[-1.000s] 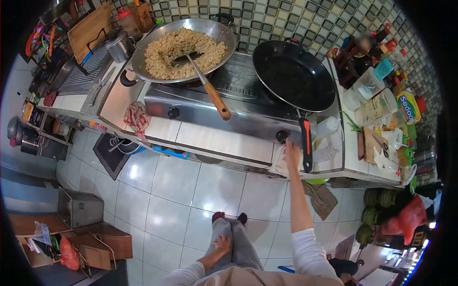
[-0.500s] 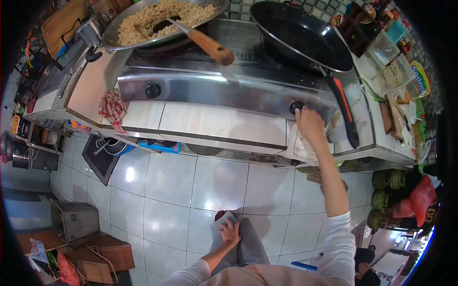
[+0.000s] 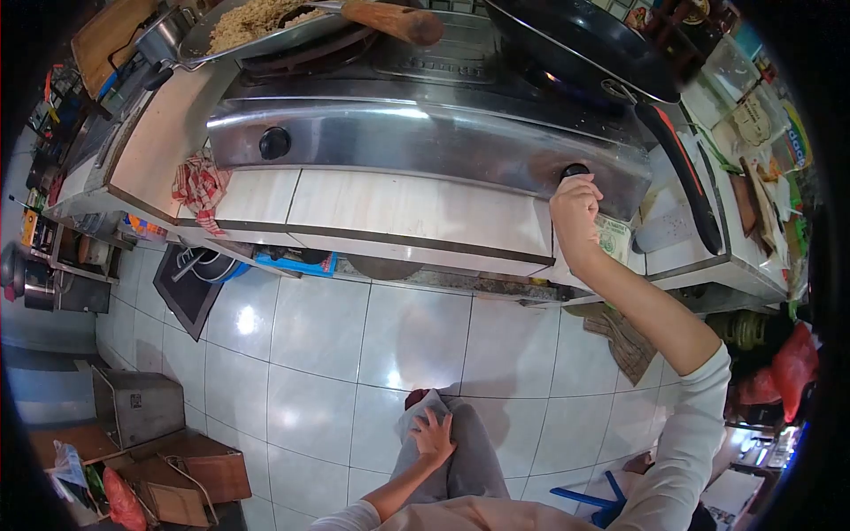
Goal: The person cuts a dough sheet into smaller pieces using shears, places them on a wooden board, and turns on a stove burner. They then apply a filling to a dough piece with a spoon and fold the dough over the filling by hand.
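Note:
My right hand (image 3: 577, 217) has its fingers closed around the right-hand black stove knob (image 3: 574, 169) on the stove's steel front panel (image 3: 398, 146). Above it, a black frying pan (image 3: 593, 44) sits on the right burner, and a small bluish-orange glow shows beneath its edge. Its black handle (image 3: 682, 173) with a red strip points toward me. My left hand (image 3: 433, 434) rests with fingers spread on my grey-trousered leg (image 3: 474, 451). At the left burner is a wide wok (image 3: 292, 37) of grainy brown food (image 3: 243, 26), with a wooden-handled utensil (image 3: 394, 21) lying across it.
A second knob (image 3: 274, 142) is on the panel's left. A red checked cloth (image 3: 200, 188) hangs at the counter edge. Plastic containers (image 3: 753, 119) crowd the right counter. On the tiled floor lie a dark mat (image 3: 188, 292) and a blue object (image 3: 593, 503).
The view has shifted, bringing the stove higher in frame. My right hand has turned at the wrist on the knob, its elbow swinging outward. A glow now shows under the frying pan.

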Demonstrator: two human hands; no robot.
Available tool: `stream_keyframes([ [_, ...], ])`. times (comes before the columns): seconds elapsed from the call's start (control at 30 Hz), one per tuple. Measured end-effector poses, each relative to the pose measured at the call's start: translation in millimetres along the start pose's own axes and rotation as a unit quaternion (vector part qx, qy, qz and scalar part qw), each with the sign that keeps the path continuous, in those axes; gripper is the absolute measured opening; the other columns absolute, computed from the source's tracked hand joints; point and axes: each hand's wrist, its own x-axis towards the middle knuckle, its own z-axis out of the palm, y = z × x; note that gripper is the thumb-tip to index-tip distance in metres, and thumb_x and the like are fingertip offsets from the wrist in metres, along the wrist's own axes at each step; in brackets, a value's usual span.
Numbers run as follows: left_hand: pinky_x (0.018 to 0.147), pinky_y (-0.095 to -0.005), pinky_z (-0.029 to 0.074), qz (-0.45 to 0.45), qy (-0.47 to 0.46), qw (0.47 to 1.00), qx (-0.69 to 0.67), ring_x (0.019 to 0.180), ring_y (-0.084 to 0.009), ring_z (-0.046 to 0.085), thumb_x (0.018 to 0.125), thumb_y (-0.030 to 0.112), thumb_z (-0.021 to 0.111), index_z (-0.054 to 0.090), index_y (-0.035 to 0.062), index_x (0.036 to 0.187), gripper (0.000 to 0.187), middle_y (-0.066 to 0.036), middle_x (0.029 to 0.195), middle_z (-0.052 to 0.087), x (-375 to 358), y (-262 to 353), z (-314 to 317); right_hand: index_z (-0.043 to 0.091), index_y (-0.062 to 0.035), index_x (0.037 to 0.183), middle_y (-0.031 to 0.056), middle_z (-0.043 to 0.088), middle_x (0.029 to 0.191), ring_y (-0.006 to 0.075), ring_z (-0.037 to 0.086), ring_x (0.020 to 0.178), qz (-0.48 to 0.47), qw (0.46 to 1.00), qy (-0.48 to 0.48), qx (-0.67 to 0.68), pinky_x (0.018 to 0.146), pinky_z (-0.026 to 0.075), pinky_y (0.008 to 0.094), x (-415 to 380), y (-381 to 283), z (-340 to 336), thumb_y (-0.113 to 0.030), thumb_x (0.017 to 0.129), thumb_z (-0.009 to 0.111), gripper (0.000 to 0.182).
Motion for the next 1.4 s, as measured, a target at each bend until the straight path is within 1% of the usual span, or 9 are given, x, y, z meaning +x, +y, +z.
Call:
stream_keyframes([
  [0.1, 0.079, -0.0577, 0.037, -0.001, 0.001, 1.0, -0.004, 0.115, -0.0458, 0.029, 0.063, 0.042, 0.068, 0.037, 0.0292, 0.124, 0.069, -0.019, 0.133, 0.023, -3, 1, 0, 0.059, 0.0011, 0.09, 0.0071, 0.055, 0.061, 0.0067, 0.044, 0.044, 0.01, 1.0, 0.0, 0.025, 0.034, 0.024, 0.02, -1, 4, 5, -0.006, 0.064, 0.056, 0.027],
  [0.17, 0.079, -0.0576, 0.037, -0.001, 0.006, 1.0, -0.008, 0.115, -0.0458, 0.029, 0.063, 0.042, 0.068, 0.038, 0.0293, 0.124, 0.07, -0.019, 0.133, 0.023, -4, 1, 3, 0.059, 0.0005, 0.087, 0.0079, 0.057, 0.061, 0.0124, 0.052, 0.045, 0.054, 0.925, 0.033, 0.375, 0.035, 0.034, 0.0241, -7, 14, 16, -0.018, 0.074, 0.055, 0.023],
  [0.2, 0.081, -0.058, 0.036, -0.002, 0.005, 1.0, -0.003, 0.116, -0.0461, 0.028, 0.063, 0.043, 0.069, 0.036, 0.029, 0.125, 0.072, -0.019, 0.133, 0.022, -4, 1, 6, 0.059, 0.0005, 0.087, 0.0079, 0.057, 0.061, 0.0124, 0.052, 0.045, 0.053, 0.924, 0.034, 0.376, 0.035, 0.034, 0.0241, -9, 25, 18, -0.018, 0.074, 0.055, 0.023],
  [0.27, 0.082, -0.0584, 0.035, -0.003, 0.003, 1.0, -0.001, 0.116, -0.0464, 0.028, 0.062, 0.044, 0.069, 0.035, 0.0287, 0.126, 0.074, -0.02, 0.134, 0.02, -4, 2, 7, 0.059, 0.0003, 0.083, 0.0096, 0.059, 0.062, 0.0192, 0.06, 0.052, 0.102, 0.816, 0.004, 0.569, 0.04, 0.044, 0.0313, -13, 53, 23, -0.032, 0.083, 0.048, 0.034],
  [0.5, 0.081, -0.0603, 0.034, -0.012, -0.004, 1.0, -0.01, 0.116, -0.0468, 0.028, 0.062, 0.043, 0.07, 0.038, 0.0289, 0.124, 0.072, -0.019, 0.134, 0.023, -3, 6, 3, 0.058, -0.0002, 0.079, 0.0184, 0.061, 0.073, 0.0343, 0.06, 0.066, 0.116, 0.714, -0.132, 0.678, 0.06, 0.049, 0.0409, -5, 51, 33, -0.037, 0.081, 0.051, 0.038],
  [0.93, 0.085, -0.0602, 0.033, -0.009, -0.007, 0.999, -0.031, 0.116, -0.0472, 0.028, 0.062, 0.044, 0.07, 0.037, 0.0275, 0.124, 0.072, -0.018, 0.134, 0.023, 5, 9, 5, 0.055, -0.0037, 0.077, 0.015, 0.06, 0.074, 0.0313, 0.06, 0.065, 0.135, 0.684, -0.03, 0.716, 0.057, 0.047, 0.0423, -15, 45, 38, -0.033, 0.075, 0.059, 0.03],
  [1.07, 0.085, -0.0598, 0.034, -0.003, -0.025, 0.998, -0.052, 0.117, -0.0436, 0.03, 0.065, 0.043, 0.068, 0.039, 0.026, 0.122, 0.066, -0.018, 0.133, 0.024, -8, 1, -15, 0.052, -0.0054, 0.072, 0.0114, 0.056, 0.066, 0.0293, 0.056, 0.063, 0.145, 0.58, -0.081, 0.798, 0.053, 0.041, 0.0391, -50, 62, 26, -0.037, 0.079, 0.056, 0.032],
  [1.2, 0.089, -0.0446, 0.04, 0.041, -0.082, 0.967, -0.238, 0.111, -0.0342, 0.042, 0.07, 0.04, 0.058, 0.049, 0.0163, 0.112, 0.049, -0.022, 0.118, 0.042, -29, -46, -27, 0.049, -0.0016, 0.066, 0.0149, 0.049, 0.056, 0.0293, 0.048, 0.051, 0.167, 0.417, -0.124, 0.885, 0.048, 0.036, 0.0338, -94, 96, 16, -0.031, 0.082, 0.053, 0.034],
  [1.4, 0.081, -0.0439, 0.043, 0.097, -0.064, 0.974, -0.193, 0.097, -0.0356, 0.051, 0.075, 0.04, 0.056, 0.052, 0.0092, 0.102, 0.042, -0.021, 0.098, 0.055, -68, -129, -96, 0.052, 0.0026, 0.072, 0.0102, 0.041, 0.051, 0.0118, 0.035, 0.047, 0.277, 0.238, -0.112, 0.924, 0.045, 0.03, 0.0286, -151, 143, 14, -0.021, 0.085, 0.052, 0.027],
])
